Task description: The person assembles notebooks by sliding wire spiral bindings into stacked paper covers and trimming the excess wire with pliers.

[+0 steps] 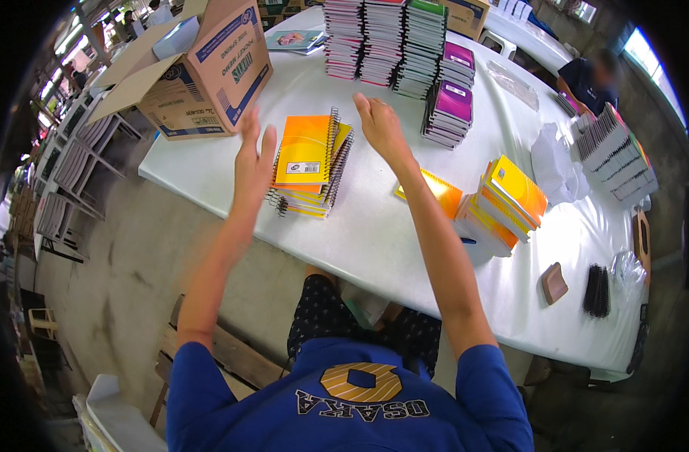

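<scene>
A stack of yellow-orange spiral notebooks (303,151) lies on the white-covered table in front of me, its books turned at differing angles. My left hand (254,160) is raised just left of the stack, thumb and fingers apart, with nothing in it. On the other side, my right hand (384,134) hovers a little away from the stack's right edge, empty, its fingers partly turned from view. Farther right, more yellow notebooks (510,192) stand in a leaning pile, with a single yellow notebook (439,194) beside them. A blue pen (468,241) lies against that pile.
An open cardboard box (209,83) stands at the back left. Tall notebook stacks (382,41) and purple notebooks (448,109) rise behind. To the right are a plastic bag (557,166), a brown block (554,284) and black spiral coils (597,291). Another person (589,79) sits at the far right.
</scene>
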Tool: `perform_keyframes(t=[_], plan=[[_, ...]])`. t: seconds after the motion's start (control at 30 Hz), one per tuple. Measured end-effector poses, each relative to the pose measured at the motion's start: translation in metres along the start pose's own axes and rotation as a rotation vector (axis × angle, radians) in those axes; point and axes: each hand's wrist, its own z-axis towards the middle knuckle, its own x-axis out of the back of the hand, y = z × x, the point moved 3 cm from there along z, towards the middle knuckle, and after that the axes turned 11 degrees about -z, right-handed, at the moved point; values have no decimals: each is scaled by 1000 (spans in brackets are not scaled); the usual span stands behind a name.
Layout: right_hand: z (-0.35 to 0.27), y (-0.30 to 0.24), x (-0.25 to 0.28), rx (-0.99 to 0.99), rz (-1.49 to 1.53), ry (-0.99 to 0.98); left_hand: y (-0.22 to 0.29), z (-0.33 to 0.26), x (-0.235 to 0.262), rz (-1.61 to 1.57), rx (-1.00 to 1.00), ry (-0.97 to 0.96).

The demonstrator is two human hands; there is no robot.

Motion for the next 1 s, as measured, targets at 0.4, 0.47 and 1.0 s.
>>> perform_keyframes(t=[0.4,0.47,1.0], plan=[[-28,67,19,22,-81,-140,19,-80,-34,752,-708,-279],[-57,129,37,-153,-485,-438,34,-96,-31,570,-709,-294],[-171,-4,113,172,-220,-274,-21,-119,-123,-245,416,-625]])
